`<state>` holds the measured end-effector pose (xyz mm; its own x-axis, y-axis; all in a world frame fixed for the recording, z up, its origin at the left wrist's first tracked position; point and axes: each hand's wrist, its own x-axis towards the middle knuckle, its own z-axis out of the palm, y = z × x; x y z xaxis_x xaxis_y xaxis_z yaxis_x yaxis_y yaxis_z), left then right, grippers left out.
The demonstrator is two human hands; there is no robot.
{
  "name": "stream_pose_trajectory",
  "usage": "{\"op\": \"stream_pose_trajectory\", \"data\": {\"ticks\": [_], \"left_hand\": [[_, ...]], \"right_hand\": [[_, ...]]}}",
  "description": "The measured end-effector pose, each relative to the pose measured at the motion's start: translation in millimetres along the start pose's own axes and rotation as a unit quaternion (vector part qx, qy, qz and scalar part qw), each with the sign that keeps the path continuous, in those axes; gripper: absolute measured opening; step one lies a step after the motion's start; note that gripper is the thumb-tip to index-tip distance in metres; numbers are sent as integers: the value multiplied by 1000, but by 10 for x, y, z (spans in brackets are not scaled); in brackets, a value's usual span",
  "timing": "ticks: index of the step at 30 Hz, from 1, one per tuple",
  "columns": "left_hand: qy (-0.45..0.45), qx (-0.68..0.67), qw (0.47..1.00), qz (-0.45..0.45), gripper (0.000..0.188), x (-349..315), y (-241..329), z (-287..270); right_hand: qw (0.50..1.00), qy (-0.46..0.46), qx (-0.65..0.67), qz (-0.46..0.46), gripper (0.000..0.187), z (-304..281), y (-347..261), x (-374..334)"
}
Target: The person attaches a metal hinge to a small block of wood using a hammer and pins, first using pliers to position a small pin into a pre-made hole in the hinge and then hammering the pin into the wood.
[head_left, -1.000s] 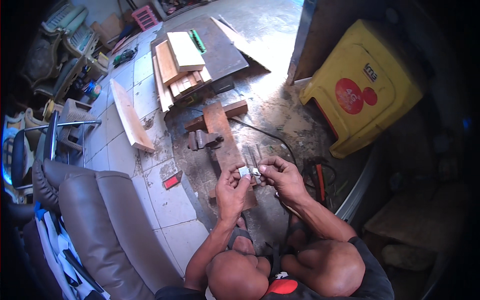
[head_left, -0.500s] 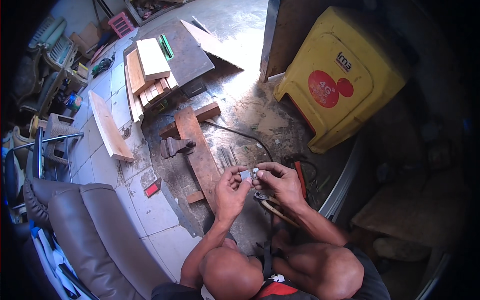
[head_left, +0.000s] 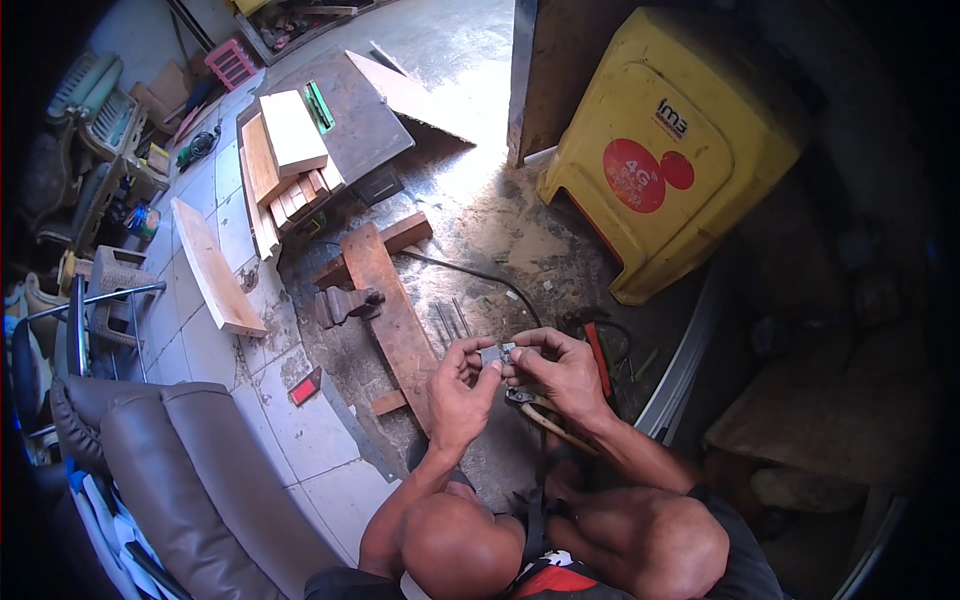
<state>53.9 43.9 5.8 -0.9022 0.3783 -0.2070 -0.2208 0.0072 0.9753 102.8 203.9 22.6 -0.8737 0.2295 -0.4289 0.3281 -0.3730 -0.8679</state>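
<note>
My left hand (head_left: 460,392) pinches a small flat grey piece (head_left: 490,355) between thumb and fingers. Close against it, my right hand (head_left: 562,375) grips a smaller pale piece (head_left: 509,349), and the two pieces meet or nearly meet. Their exact kind is too small to make out. Just below the right hand lies a pair of pliers (head_left: 522,396) with cream handles, partly hidden by the forearm. Beyond the left hand, two thin metal rods (head_left: 452,318) rest on the floor beside a low wooden plank stand (head_left: 388,305), which bears a rusty vise (head_left: 345,305).
A red-handled tool (head_left: 598,355) lies right of my hands. A black cable (head_left: 465,267) crosses the floor ahead. Timber pieces (head_left: 292,135) are stacked on a dark board at the far left. A yellow plastic stool (head_left: 680,110) stands far right; a brown padded seat (head_left: 190,470) is near left.
The view has shifted slightly, so the surroundings sit a little to the left. Both hands keep their hold on the small pieces, with the grey piece turned slightly.
</note>
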Motion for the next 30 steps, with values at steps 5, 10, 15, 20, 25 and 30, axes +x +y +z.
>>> {"op": "stream_pose_trajectory", "data": {"ticks": [5, 10, 15, 20, 25, 30], "left_hand": [[11, 26, 999, 25, 27, -4, -49, -9], [22, 26, 999, 23, 27, -18, -46, -27], [35, 19, 999, 25, 27, -21, -59, -65], [39, 30, 998, 31, 28, -28, -62, -103], [40, 42, 998, 29, 29, -40, -72, -121], [41, 79, 995, 42, 30, -47, -102, -157]], "right_hand": [[1000, -4, 4, -7, 24, 14, 21, 0], [1000, -6, -23, -6, 25, 22, 59, 7], [1000, -6, -18, 1, 26, 39, 69, 3], [1000, -4, -30, -1, 26, 75, 92, -10], [999, -7, -42, -3, 25, 103, 47, -26], [998, -6, -59, -9, 25, 121, 59, -29]]}}
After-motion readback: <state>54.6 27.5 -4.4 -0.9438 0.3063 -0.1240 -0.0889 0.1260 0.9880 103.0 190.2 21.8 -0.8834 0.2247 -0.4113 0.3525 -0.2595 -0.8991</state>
